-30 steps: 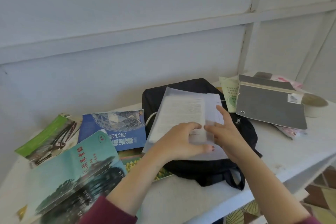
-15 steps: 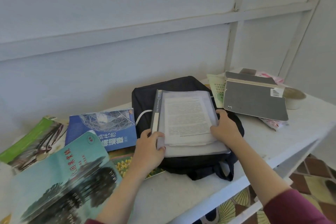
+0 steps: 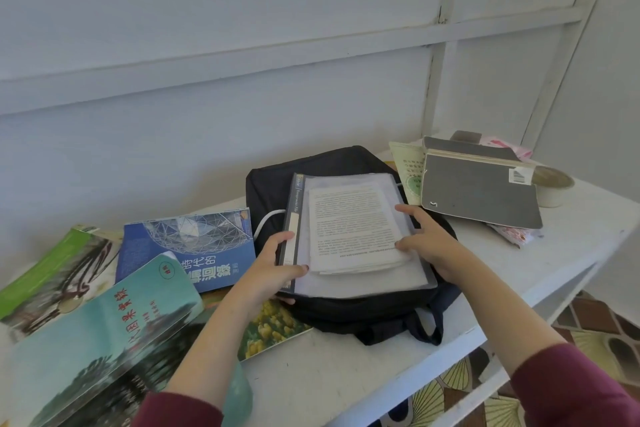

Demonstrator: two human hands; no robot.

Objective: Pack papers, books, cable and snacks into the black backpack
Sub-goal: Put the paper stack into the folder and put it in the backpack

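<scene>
Now, folder (image 3: 363, 284) atop black backpack (image 3: 346, 317), long axis away, left hand (image 3: 273, 274), right hand (image 3: 429, 243) seemingly gripping edges

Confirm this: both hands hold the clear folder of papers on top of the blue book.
Wrong on one point. The head view shows the left hand and right hand holding the clear folder on top of the black backpack; the blue book lies beside it.
</scene>
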